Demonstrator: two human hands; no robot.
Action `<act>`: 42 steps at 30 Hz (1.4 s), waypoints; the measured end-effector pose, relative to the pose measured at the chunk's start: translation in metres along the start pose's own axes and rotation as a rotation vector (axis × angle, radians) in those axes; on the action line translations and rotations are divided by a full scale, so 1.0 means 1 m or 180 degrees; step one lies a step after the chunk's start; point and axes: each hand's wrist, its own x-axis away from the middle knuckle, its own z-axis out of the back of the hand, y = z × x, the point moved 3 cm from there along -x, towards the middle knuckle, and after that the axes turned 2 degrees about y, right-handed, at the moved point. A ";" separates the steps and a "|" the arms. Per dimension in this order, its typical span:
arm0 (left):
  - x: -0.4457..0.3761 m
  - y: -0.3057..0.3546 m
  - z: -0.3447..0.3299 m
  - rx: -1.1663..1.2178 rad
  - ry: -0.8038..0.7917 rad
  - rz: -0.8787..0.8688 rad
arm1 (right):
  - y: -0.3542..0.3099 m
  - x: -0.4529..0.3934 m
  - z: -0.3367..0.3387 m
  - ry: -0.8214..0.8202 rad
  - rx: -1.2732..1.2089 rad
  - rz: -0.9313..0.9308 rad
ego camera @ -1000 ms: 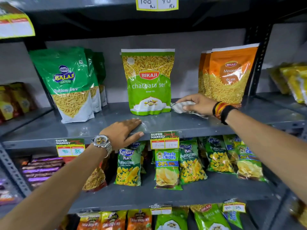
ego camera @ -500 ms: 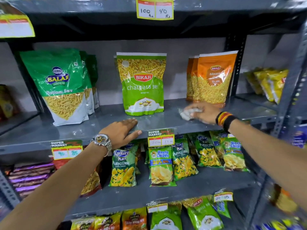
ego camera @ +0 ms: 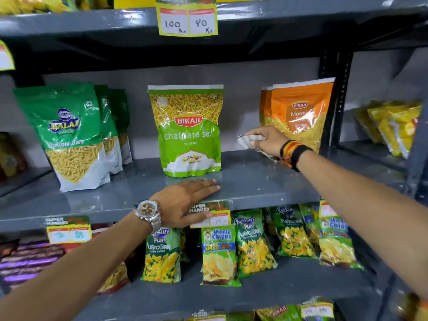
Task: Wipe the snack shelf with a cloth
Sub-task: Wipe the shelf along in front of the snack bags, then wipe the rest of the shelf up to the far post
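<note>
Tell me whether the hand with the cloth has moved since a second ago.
Yes. The right hand with the cloth has lifted off the shelf and now hangs between the green Bikaji bag and the orange bags.

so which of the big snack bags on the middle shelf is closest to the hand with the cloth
The orange Bikaji bag, directly behind the right hand gripping the cloth; the green bags stand farther left.

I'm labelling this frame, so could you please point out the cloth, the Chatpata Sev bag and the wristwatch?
cloth (ego camera: 246,141): head view, crumpled end sticking out of the fist.
Chatpata Sev bag (ego camera: 188,135): head view, front panel by the name.
wristwatch (ego camera: 147,209): head view, dial face.
</note>
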 end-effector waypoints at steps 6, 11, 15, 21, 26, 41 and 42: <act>-0.019 0.000 -0.014 0.0143 -0.0117 -0.0005 | 0.027 -0.084 -0.043 0.0013 0.0502 -0.0155; -0.019 -0.004 -0.018 0.0092 -0.0143 0.0062 | 0.059 -0.137 -0.074 -0.0254 0.0676 -0.0261; -0.019 -0.004 -0.019 0.0067 -0.0158 0.0042 | 0.075 -0.152 -0.101 -0.0767 0.0743 -0.0211; -0.020 -0.002 -0.018 0.0085 -0.0168 0.0067 | 0.065 -0.136 -0.103 -0.1398 0.1168 0.0076; -0.019 -0.002 -0.017 0.0060 -0.0222 0.0078 | 0.048 -0.088 -0.087 -0.1531 0.0990 0.0195; 0.009 -0.022 -0.014 0.0107 -0.0247 0.0493 | 0.041 -0.029 -0.055 -0.0904 0.0963 -0.0010; 0.009 -0.021 -0.013 0.0103 -0.0243 0.0498 | 0.040 -0.025 -0.059 -0.0892 0.1023 -0.0003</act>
